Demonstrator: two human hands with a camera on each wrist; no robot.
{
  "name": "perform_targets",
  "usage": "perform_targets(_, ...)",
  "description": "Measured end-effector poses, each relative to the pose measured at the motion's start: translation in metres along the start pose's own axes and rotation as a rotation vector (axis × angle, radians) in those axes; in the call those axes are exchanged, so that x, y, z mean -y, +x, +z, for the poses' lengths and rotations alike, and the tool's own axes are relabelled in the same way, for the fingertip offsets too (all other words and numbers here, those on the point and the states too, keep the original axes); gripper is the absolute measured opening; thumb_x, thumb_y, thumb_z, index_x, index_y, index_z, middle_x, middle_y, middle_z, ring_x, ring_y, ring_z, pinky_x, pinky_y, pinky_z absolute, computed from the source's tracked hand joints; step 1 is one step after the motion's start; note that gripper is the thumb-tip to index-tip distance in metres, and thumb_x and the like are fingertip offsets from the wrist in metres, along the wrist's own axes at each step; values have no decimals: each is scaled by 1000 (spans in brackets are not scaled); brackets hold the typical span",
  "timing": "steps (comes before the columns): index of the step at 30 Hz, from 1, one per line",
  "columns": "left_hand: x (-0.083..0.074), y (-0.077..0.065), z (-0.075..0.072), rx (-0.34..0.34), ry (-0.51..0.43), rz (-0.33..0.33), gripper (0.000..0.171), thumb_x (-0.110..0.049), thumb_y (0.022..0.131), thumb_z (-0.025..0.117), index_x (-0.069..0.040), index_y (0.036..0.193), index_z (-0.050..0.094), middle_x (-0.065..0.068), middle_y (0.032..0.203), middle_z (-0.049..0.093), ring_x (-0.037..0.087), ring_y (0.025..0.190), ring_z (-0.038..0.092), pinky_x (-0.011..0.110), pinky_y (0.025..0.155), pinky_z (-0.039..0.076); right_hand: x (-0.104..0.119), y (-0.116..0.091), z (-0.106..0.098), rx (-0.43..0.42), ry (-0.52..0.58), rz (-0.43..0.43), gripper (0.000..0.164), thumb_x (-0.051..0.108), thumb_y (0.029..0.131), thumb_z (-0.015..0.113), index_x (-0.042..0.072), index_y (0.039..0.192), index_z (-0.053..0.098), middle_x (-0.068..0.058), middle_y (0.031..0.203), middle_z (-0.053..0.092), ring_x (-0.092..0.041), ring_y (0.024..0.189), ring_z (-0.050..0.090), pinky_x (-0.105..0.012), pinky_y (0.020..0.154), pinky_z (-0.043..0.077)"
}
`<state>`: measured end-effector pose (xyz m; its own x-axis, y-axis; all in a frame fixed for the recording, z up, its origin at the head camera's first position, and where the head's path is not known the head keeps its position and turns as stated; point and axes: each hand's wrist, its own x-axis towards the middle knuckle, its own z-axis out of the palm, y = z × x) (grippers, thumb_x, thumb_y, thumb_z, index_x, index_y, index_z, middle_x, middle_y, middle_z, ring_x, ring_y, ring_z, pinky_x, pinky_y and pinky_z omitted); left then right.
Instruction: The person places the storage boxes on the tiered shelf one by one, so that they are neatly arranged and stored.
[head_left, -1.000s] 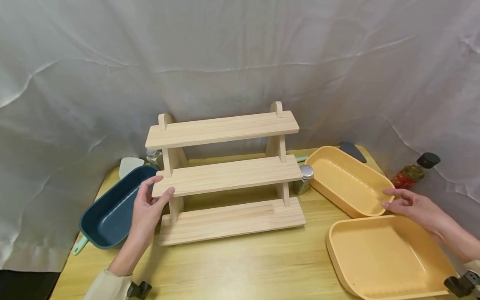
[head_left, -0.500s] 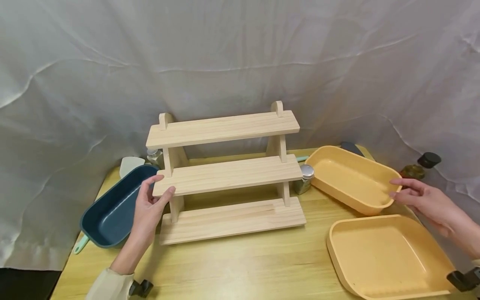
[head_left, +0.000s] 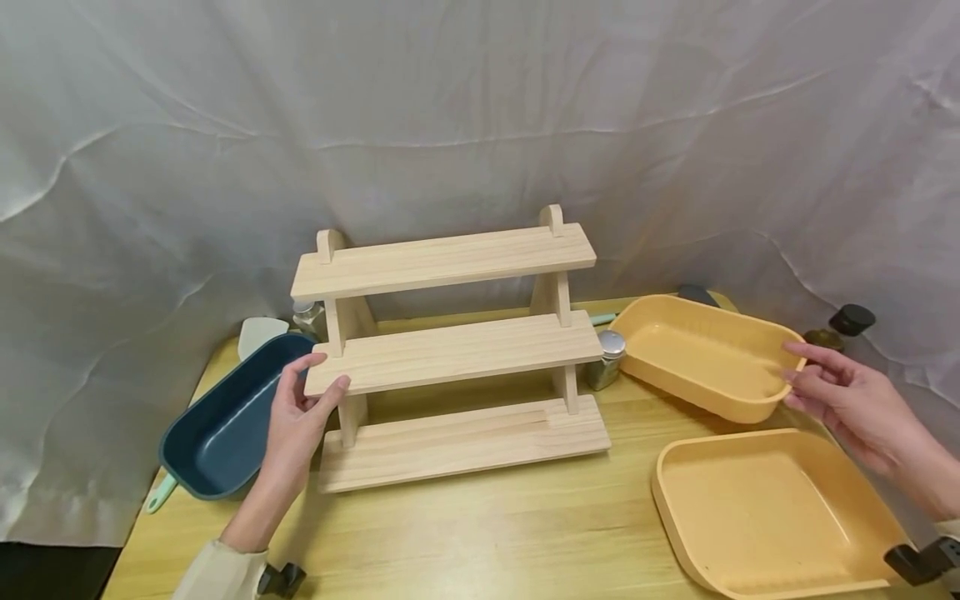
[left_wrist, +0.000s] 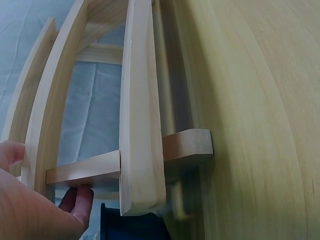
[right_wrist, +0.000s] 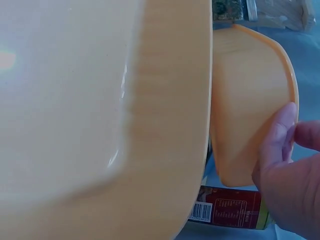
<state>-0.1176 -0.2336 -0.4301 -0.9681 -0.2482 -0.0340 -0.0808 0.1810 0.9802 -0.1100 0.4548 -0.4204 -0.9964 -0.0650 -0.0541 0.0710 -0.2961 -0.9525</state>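
A three-tier wooden display rack (head_left: 457, 354) stands in the middle of the table. My left hand (head_left: 294, 421) grips the left end of its middle shelf, thumb on the front edge; the left wrist view shows fingers (left_wrist: 82, 202) beside the side support. On the right, my right hand (head_left: 862, 404) pinches the right end of a narrow yellow bin (head_left: 693, 350) by its rim. That end looks lifted above the table. Nearer me lies a wider yellow bin (head_left: 772, 508), apart from the hand. A bottle with a black cap (head_left: 852, 319) is mostly hidden behind the narrow bin and my hand.
A dark blue bin (head_left: 232, 429) sits left of the rack, over a spatula with a white blade (head_left: 260, 335). Glass shakers stand by the rack, one at the left (head_left: 310, 318), one at the right (head_left: 606, 362). A dark spatula blade (head_left: 696, 294) shows behind the narrow bin.
My right hand has moved right and slightly away, swinging the narrow bin's near end up and away from the wider bin. More of the bottle is now covered. My left hand stays put.
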Motion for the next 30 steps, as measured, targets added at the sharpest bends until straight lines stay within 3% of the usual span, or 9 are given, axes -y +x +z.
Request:
perform_targets(9,-1,-1,-2,-2,-13,4,55,-26,107,75,-18,155,48,-3,151,47,15,83,55,24,72,45,9,-3,17,-69,-34,-109,51,-20,105,55,13,139,73,-7,95,66,-18,81,75,-28,73,63)
perform_targets(17,-1,-1,0,50,-54,-5,56,-27,110,71,-18,157,43,-7,173,24,18,94,53,23,85,47,32,-7,30,-149,-46,-185,50,-20,103,58,11,140,73,-5,94,66,-16,77,74,-27,70,62)
perform_targets(20,0,-1,0,51,-60,0,55,-26,110,70,-17,157,43,-7,175,21,20,95,52,22,85,46,42,-6,32,-145,-6,-243,50,-22,102,57,7,140,73,-7,92,68,-17,76,74,-27,69,62)
perform_targets(24,1,-1,0,51,-47,8,55,-25,110,70,-16,157,42,-5,175,22,20,94,51,23,83,46,54,-3,31,-73,98,-333,52,-26,103,49,-2,144,68,-11,92,69,-20,75,75,-29,68,63)
perform_targets(30,1,0,0,39,-47,2,55,-25,110,71,-15,157,44,-7,173,27,18,91,50,22,86,46,71,0,24,13,159,-380,53,-24,107,37,-5,150,61,-13,91,68,-21,76,76,-30,68,63)
